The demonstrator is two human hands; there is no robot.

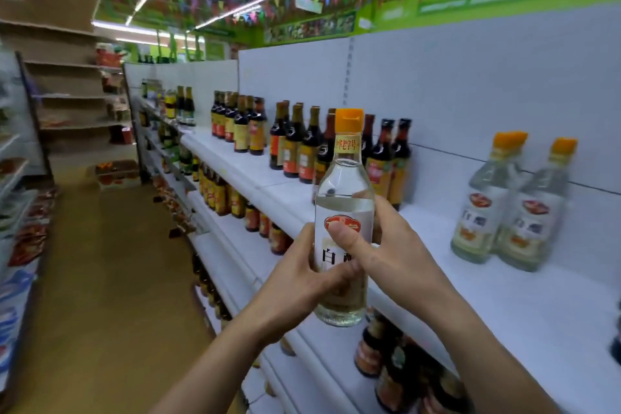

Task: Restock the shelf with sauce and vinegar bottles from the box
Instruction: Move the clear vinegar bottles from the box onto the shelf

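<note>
Where the white shelf board (504,279) runs back toward the frame's upper middle, dark sauce bottles with brown and red caps (295,151) stand in overlapping clusters, too crowded to count. At lower centre, the left hand (302,279) curls round the lower label of one clear, round-shouldered vinegar bottle with an orange cap (346,185), held upright in front of the shelf edge. The right hand (393,245) wraps it from the other side, thumb pressed flat on the label. Both forearms rise from the bottom edge. At right, two matching clear orange-capped bottles (484,212) stand touching on the shelf.
</note>
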